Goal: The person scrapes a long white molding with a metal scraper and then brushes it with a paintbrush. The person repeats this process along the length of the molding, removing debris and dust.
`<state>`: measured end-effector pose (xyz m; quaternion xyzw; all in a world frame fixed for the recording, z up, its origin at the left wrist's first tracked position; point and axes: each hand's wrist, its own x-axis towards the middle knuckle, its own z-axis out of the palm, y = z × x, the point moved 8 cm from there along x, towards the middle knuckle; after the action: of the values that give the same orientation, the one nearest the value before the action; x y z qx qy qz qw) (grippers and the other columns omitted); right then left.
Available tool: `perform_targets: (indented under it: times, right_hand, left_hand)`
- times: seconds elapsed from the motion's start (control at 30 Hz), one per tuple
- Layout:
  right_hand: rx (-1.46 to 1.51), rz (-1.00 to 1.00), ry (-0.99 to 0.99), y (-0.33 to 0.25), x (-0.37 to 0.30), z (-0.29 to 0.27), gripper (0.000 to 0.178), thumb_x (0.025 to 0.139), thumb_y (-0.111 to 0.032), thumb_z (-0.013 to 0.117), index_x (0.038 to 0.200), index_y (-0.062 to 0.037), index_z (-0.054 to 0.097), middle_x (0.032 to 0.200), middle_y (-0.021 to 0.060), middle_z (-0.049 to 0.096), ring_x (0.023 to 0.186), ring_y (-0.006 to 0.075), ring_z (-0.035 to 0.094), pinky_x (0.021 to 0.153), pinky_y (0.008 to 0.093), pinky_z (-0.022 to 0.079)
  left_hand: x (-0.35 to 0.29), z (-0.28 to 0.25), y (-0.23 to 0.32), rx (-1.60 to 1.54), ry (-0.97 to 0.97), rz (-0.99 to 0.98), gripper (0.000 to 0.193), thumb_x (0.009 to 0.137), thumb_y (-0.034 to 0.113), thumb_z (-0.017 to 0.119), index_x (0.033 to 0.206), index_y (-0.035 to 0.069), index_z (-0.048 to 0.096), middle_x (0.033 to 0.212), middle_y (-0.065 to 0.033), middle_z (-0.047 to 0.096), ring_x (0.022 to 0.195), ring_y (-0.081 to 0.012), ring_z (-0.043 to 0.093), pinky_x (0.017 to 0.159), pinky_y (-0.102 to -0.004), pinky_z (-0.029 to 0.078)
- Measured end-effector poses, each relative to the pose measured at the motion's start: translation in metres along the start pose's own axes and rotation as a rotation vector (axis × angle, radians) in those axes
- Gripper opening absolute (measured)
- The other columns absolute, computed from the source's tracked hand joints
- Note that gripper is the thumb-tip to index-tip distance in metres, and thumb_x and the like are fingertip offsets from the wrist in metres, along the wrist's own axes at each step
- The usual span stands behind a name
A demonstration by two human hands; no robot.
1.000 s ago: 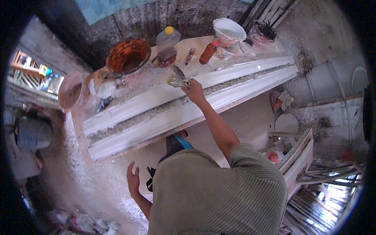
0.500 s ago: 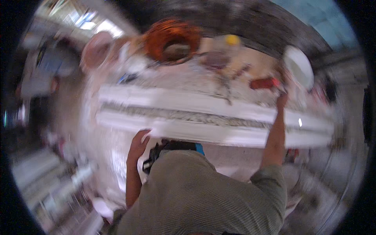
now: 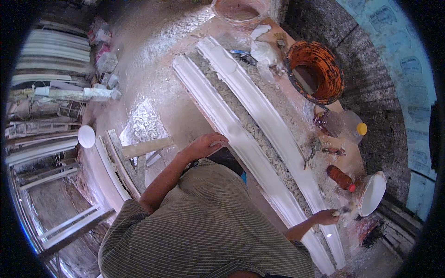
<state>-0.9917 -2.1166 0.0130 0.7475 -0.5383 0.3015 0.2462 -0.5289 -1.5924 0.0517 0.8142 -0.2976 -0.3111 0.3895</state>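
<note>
Two long white plaster-like mouldings [image 3: 252, 143] lie side by side on the worktable, running from far left to near right with grey crumbly material between them. My left hand [image 3: 208, 144] rests at the near edge of the closer moulding, fingers stretched out and thumb apart, holding nothing. Over the near-right end of the farther moulding, my right hand [image 3: 327, 217] is closed. A small greyish-white thing shows at its fingertips, too unclear to name. Just beyond it is a tilted white bowl [image 3: 372, 194], beside a bottle of reddish-brown liquid with a red cap [image 3: 340, 178].
Along the table's far side are an orange, dark-stained bucket [image 3: 320, 72], a clear jug with a yellow cap [image 3: 345, 126], a white bag [image 3: 265, 54] and a pinkish tub [image 3: 241, 11]. White strips [image 3: 55, 51] are stacked at left. A wooden bar [image 3: 147, 147] lies left of my arm.
My view has turned right, so the mouldings now run diagonally. My right hand still reaches near the white bowl, and my left hand stays by the near moulding's edge. The picture is sharper.
</note>
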Motion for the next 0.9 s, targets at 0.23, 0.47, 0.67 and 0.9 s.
perform_targets:
  times: [0.23, 0.47, 0.67, 0.9]
  right_hand:
    - [1.023, 0.629, -0.822, -0.246, -0.143, -0.029, 0.032, 0.087, -0.023, 0.075, 0.103, 0.0028, 0.064, 0.083, 0.0149, 0.068, 0.056, 0.0203, 0.064, 0.046, 0.0354, 0.050]
    - [1.293, -0.566, -1.789, -0.611, -0.235, -0.333, 0.019, 0.089, -0.012, 0.066, 0.099, 0.0006, 0.056, 0.070, 0.0144, 0.062, 0.053, 0.0213, 0.061, 0.049, 0.0361, 0.049]
    - [1.099, -1.845, -1.261, -0.659, -0.398, -0.560, 0.033, 0.084, -0.008, 0.058, 0.116, 0.0023, 0.055, 0.101, 0.0286, 0.065, 0.096, 0.0485, 0.062, 0.082, 0.0546, 0.050]
    - [1.315, -2.384, -1.214, -0.631, -0.557, -0.723, 0.044, 0.084, -0.006, 0.060, 0.126, 0.0022, 0.051, 0.105, 0.0277, 0.066, 0.093, 0.0460, 0.065, 0.080, 0.0517, 0.052]
  left_hand:
    - [-0.031, -0.025, 0.002, -0.093, 0.069, 0.090, 0.045, 0.093, 0.009, 0.062, 0.137, 0.009, 0.054, 0.139, -0.0160, 0.053, 0.124, -0.0345, 0.054, 0.105, -0.0406, 0.045]
    - [-0.175, -0.105, -0.039, 0.129, 0.600, 0.114, 0.086, 0.083, 0.023, 0.072, 0.155, 0.009, 0.026, 0.156, -0.0219, 0.027, 0.144, -0.0413, 0.026, 0.117, -0.0505, 0.027]
    - [-0.374, -0.118, -0.173, -0.572, 1.011, -0.417, 0.064, 0.096, 0.030, 0.063, 0.148, 0.004, 0.036, 0.146, -0.0144, 0.044, 0.137, -0.0286, 0.041, 0.114, -0.0409, 0.031]
    - [-0.578, -0.107, -0.261, -1.156, 1.914, -0.307, 0.040, 0.104, 0.030, 0.051, 0.135, 0.005, 0.056, 0.095, -0.0027, 0.061, 0.097, -0.0140, 0.057, 0.093, -0.0310, 0.045]
